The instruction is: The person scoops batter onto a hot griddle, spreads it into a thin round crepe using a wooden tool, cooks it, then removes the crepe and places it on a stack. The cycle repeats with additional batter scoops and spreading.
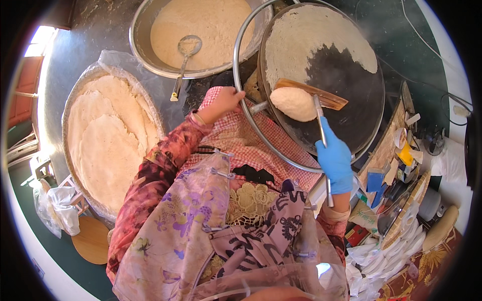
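My left hand (228, 100) has its fingers closed on a curved metal ring (237, 65) beside the round griddle. In my right hand (334, 160), gloved in blue, is a metal-handled spreader with a wooden blade (332, 101), held over the griddle's left half. A mound of pale batter (292, 103) lies against the blade. A ragged layer of batter (321, 27) covers the upper and left parts of the dark griddle (351, 120), and steam shows at its upper right.
A metal basin of batter (168, 69) with a ladle (190, 45) stands at the top. A plastic-lined round tray (68, 125) of stacked thin crepes lies left. Cables (419, 35) run at upper right, with cluttered boards, scraps and bags (389, 210) at lower right.
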Demonstrator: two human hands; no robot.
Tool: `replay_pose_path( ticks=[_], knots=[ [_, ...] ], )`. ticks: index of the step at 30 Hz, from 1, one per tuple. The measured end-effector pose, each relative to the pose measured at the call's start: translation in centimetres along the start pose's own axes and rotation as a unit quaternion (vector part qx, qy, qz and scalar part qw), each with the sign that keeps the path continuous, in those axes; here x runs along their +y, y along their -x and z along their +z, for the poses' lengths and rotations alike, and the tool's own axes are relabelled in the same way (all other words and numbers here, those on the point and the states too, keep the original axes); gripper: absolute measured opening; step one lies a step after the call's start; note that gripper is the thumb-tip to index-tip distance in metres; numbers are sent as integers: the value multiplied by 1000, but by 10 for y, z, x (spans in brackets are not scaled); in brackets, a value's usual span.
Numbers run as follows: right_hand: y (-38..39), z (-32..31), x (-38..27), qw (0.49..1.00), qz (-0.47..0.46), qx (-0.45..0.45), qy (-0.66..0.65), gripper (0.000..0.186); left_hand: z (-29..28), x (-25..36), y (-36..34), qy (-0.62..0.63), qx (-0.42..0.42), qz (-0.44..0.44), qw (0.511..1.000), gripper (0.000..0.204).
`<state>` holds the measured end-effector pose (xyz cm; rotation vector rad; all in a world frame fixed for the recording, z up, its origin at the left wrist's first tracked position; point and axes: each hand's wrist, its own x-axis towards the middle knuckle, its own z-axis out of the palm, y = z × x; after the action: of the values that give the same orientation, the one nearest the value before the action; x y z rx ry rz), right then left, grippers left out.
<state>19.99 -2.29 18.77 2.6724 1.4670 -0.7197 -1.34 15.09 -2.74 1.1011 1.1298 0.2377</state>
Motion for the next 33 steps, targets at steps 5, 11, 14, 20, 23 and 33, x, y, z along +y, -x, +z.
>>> replay_pose_path(
  ticks=[5,11,14,20,23,33],
  knots=[
    [-59,16,-16,994,-78,78,-2,54,-29,29,-24,-22,-56,-17,998,32],
    [-4,15,-1,996,-74,29,38,60,-22,13,7,8,-39,-10,999,34],
    [-3,3,11,1000,-23,14,5,61,14,-13,44,70,-41,-16,997,38],
    [-53,27,-25,992,-98,74,7,59,46,-20,48,98,-25,-34,994,33],
    [-9,16,-17,997,-56,24,46,57,26,-7,30,34,-15,-43,998,32],
    [-50,24,-25,990,-106,90,14,54,-26,35,-13,38,-31,1,999,35]
  ],
)
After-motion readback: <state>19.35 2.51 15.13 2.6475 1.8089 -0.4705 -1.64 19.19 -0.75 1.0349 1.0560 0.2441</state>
